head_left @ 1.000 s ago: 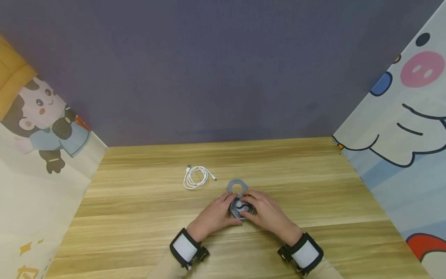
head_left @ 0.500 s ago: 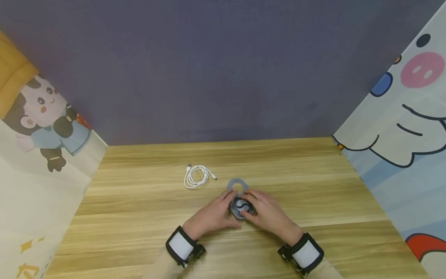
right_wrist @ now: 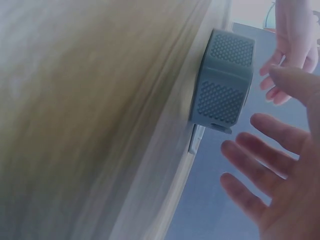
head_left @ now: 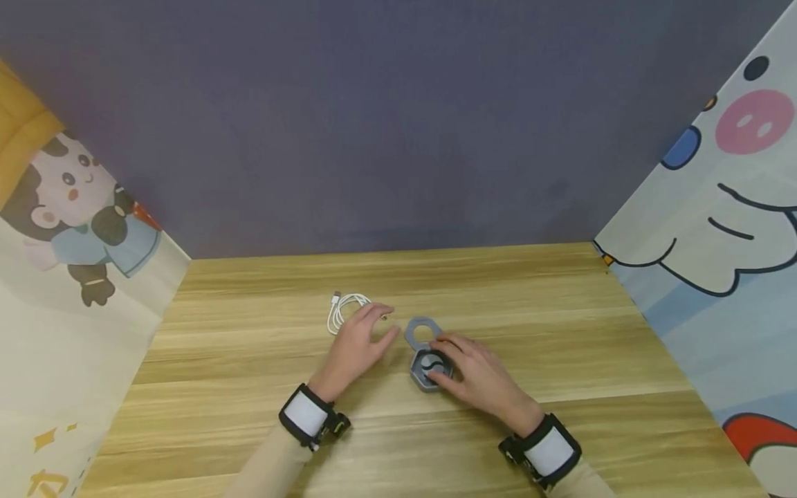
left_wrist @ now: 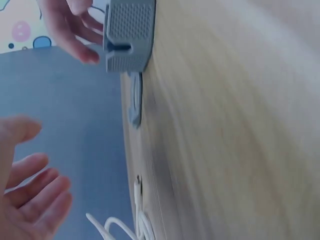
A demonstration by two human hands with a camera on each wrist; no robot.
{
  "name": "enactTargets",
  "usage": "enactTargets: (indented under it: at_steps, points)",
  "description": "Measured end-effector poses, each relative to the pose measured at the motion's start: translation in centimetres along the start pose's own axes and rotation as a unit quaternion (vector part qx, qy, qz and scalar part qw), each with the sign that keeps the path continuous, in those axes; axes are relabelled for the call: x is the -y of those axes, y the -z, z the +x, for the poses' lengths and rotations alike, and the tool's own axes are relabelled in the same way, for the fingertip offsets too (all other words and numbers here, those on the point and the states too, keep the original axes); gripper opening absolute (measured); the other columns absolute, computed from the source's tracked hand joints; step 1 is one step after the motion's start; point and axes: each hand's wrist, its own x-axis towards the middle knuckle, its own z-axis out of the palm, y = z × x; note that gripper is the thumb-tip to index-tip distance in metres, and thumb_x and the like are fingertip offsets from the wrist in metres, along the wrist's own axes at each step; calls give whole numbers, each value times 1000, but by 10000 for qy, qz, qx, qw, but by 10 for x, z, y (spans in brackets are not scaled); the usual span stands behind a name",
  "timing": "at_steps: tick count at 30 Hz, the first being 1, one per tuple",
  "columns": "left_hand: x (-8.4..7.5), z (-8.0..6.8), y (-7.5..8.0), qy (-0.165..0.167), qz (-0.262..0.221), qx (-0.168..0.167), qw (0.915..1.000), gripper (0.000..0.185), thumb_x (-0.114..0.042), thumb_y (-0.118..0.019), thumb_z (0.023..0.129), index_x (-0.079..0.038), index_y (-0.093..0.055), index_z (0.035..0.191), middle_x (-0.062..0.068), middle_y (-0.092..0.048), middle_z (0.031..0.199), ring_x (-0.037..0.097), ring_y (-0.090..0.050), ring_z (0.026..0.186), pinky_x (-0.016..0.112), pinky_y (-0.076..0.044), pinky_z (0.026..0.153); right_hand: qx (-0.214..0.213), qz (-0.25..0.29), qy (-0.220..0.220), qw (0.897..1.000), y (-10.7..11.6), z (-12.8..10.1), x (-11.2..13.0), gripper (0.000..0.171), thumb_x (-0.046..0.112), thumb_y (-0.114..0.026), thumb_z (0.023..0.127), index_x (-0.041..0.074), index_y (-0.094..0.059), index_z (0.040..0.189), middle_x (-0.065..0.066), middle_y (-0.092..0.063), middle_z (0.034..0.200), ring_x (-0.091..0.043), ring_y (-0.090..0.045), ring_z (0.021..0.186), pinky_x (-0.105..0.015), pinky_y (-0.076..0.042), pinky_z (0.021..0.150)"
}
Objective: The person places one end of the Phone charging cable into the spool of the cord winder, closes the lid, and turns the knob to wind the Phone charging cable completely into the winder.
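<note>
Half a second ago both hands were closed in around the grey box (head_left: 428, 370); since then the left hand (head_left: 360, 338) has lifted off it and swung out to the left — it now hovers with its fingers spread and loose, holding nothing, its fingertips over the near edge of the coiled white cable (head_left: 346, 312). In the left wrist view those fingers (left_wrist: 30, 195) are straight and clear of the desk (head_left: 560, 332), with the cable's loops (left_wrist: 127, 227) just beneath them.

The right hand (head_left: 472, 374) has stayed by the box, fingers extended over its open top and right side; the right wrist view shows them relaxed and apart from the perforated wall of the box (right_wrist: 223, 82) — not gripping it.

The box sits on the desk near the middle, and a flat grey lid with a round hole (head_left: 423, 331) lies just behind it, touching its far edge.
</note>
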Motion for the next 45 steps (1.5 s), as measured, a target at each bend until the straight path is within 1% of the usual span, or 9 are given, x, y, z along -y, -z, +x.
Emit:
enactTargets:
  at_steps: [2,5,10,13,17,24,29,38,45]
  points:
    - [5,4,1,153,59,-361,9992,32,-19,-80,90,-2,-72,115,12,-73,115,29,-71,104,43,-58,95,-47,-14,7,10000,0,0,-1,52,40,-81,89,11,-70,130,-11,-67,129,-31,-68,113,-55,-57,93]
    - [11,7,2,505,71,-669,9965,28,-18,-81,89,-1,-73,111,13,-73,109,30,-71,99,44,-60,91,-96,-29,9,9999,0,-1,-2,52,41,-82,88,12,-70,130,-11,-67,129,-30,-68,113,-55,-57,93]
    - [19,10,1,1175,3,-638,9910,31,-17,-81,89,1,-72,112,15,-72,108,31,-71,96,44,-61,85,-57,-1,-60,10000,1,-1,-1,51,41,-80,90,12,-70,131,-11,-66,131,-31,-67,116,-56,-56,95]
    - [22,11,-1,1423,-106,-653,9876,31,-15,-82,88,2,-71,112,16,-72,110,32,-71,96,45,-61,85,-20,-16,-104,9999,2,-1,-1,51,41,-79,91,12,-69,132,-12,-66,133,-32,-66,118,-57,-55,96]
    - [24,12,-2,1533,-173,-811,9847,30,-15,-82,88,4,-71,109,19,-72,108,34,-71,94,45,-61,81,-44,-73,-106,9999,4,-2,-1,50,42,-79,91,12,-70,131,-12,-66,133,-31,-66,117,-56,-56,96]
    - [26,14,-3,2040,-164,-778,9757,33,-21,-83,88,5,-70,103,20,-70,102,35,-68,90,43,-61,78,-126,-125,-78,9998,4,-2,-3,49,42,-80,90,13,-71,129,-11,-67,130,-30,-68,113,-54,-58,92]
    - [28,16,-5,2136,-65,-878,9729,34,-26,-83,87,5,-70,97,20,-70,97,34,-68,87,45,-59,76,-204,-149,-6,9997,4,-3,-4,48,42,-80,90,12,-71,127,-11,-67,129,-30,-69,112,-53,-58,92]
    - [36,21,-8,2582,-70,-745,9632,36,-34,-79,90,1,-72,92,16,-71,92,31,-67,84,44,-57,77,-190,-151,2,9997,6,-4,-4,48,41,-78,91,11,-71,128,-11,-67,130,-30,-68,113,-52,-58,93]
    - [42,23,-11,2557,-3,-812,9633,22,-23,-73,94,-2,-72,87,13,-72,86,29,-69,76,45,-58,71,-209,-175,69,9996,5,-4,-4,48,41,-79,91,11,-71,128,-11,-67,130,-29,-68,114,-52,-58,94]
